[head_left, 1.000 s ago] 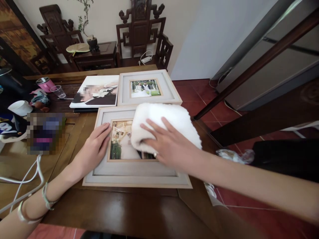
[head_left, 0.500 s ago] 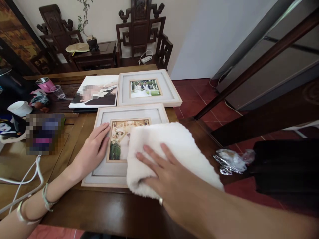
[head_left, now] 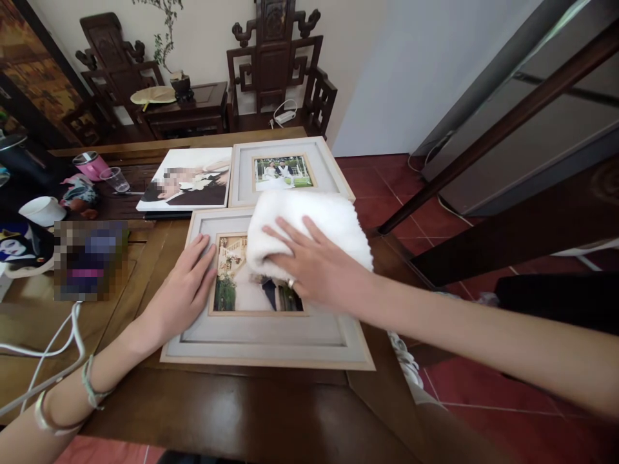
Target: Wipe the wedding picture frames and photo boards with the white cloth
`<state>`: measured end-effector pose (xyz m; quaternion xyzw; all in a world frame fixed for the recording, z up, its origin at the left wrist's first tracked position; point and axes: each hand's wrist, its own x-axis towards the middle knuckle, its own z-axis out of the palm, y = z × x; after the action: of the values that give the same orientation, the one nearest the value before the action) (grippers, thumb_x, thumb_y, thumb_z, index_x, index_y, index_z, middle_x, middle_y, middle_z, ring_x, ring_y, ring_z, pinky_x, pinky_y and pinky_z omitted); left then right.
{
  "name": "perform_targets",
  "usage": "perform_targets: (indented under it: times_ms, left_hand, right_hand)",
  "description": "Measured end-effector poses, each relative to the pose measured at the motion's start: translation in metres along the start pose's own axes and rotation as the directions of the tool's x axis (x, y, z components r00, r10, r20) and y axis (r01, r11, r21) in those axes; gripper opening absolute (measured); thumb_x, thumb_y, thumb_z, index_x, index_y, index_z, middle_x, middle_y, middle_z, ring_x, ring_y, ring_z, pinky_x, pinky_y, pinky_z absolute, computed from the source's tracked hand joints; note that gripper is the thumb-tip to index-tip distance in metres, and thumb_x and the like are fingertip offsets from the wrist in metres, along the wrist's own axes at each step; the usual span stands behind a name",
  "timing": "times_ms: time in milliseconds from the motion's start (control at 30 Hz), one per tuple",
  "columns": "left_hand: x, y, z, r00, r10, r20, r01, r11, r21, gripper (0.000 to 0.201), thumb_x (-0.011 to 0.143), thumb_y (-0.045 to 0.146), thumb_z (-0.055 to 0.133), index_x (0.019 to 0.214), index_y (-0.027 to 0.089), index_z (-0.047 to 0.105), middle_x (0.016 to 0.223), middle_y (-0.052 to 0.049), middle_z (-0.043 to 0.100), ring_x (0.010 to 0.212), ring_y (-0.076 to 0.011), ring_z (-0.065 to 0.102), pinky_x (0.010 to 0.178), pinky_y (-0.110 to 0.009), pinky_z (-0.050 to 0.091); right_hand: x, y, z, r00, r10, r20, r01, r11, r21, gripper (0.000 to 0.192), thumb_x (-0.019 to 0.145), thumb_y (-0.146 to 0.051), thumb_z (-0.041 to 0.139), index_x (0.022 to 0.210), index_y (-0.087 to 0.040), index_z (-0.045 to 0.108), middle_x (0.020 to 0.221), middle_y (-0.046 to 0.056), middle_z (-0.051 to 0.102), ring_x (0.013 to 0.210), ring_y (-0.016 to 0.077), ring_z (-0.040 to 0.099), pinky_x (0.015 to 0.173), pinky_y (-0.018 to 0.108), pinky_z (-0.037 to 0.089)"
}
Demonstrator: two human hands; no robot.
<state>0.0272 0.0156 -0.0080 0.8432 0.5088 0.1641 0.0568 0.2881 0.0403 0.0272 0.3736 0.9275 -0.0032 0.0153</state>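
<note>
White plush cloth [head_left: 324, 209] bunches under the right hand [head_left: 314, 261] that I follow from the head camera, covering the far right corner of a large pale wooden picture frame [head_left: 264, 332] and part of its photograph [head_left: 246, 277]. I see that hand's upper fingers spread across the pile, while the lowest meets a fold at the cloth's left edge; whether it pinches the fabric, I cannot tell. A ring [head_left: 291, 283] sits on the hand's near side. My view has the left hand [head_left: 186, 283] resting flat on the frame's left border, fingers only slightly parted, a cord bracelet [head_left: 91, 383] and a metal bangle [head_left: 43, 412] on its wrist. The frame lies face up toward the right edge of the dark wooden worktop [head_left: 232, 406], back from its near edge. Just beyond its far side I make out a smaller framed wedding photo [head_left: 283, 173] and, left of that, a frameless canvas portrait [head_left: 193, 180], partly pixelated. Towards the worktop's left edge I find a pink mug [head_left: 91, 167], a clear plastic cup [head_left: 116, 179], a white cup [head_left: 42, 211] and, nearer, white cables [head_left: 75, 328].
</note>
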Motion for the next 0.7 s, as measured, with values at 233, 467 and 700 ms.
perform_targets:
  times_ms: [233, 467, 700]
  left_hand:
    - [0.001, 0.001, 0.000, 1.000, 0.004, -0.012, -0.004, 1.000, -0.004, 0.052, 0.103, 0.031, 0.032, 0.143, 0.000, 0.043, 0.154, -0.021, 0.036, 0.148, -0.0277, 0.025, 0.122, -0.046, 0.024]
    - [0.001, 0.001, 0.002, 0.999, 0.000, -0.037, -0.001, 1.000, -0.013, 0.050, 0.103, 0.031, 0.032, 0.142, 0.003, 0.044, 0.153, -0.021, 0.038, 0.148, -0.0272, 0.026, 0.121, -0.047, 0.026]
    - [0.002, 0.002, 0.001, 1.000, -0.004, -0.026, 0.004, 1.000, -0.012, 0.050, 0.102, 0.031, 0.033, 0.142, 0.004, 0.045, 0.153, -0.021, 0.038, 0.148, -0.0278, 0.026, 0.122, -0.047, 0.026]
  right_hand:
    - [0.016, 0.004, -0.003, 0.993, 0.021, 0.112, -0.017, 0.999, -0.038, 0.048, 0.083, -0.009, 0.059, 0.131, -0.012, 0.061, 0.159, 0.017, 0.022, 0.146, 0.0414, 0.008, 0.115, 0.067, 0.009]
    - [-0.033, -0.053, -0.027, 0.937, -0.150, 0.315, 0.054, 0.954, 0.294, 0.052, 0.077, -0.017, 0.068, 0.129, -0.018, 0.065, 0.157, 0.018, 0.023, 0.145, 0.0426, 0.012, 0.112, 0.070, 0.012]
    - [-0.055, -0.077, -0.026, 0.929, -0.291, 0.229, 0.165, 0.879, 0.448, 0.034, 0.083, -0.024, 0.063, 0.115, -0.019, 0.072, 0.154, 0.018, 0.029, 0.143, 0.0435, 0.020, 0.112, 0.068, 0.019]
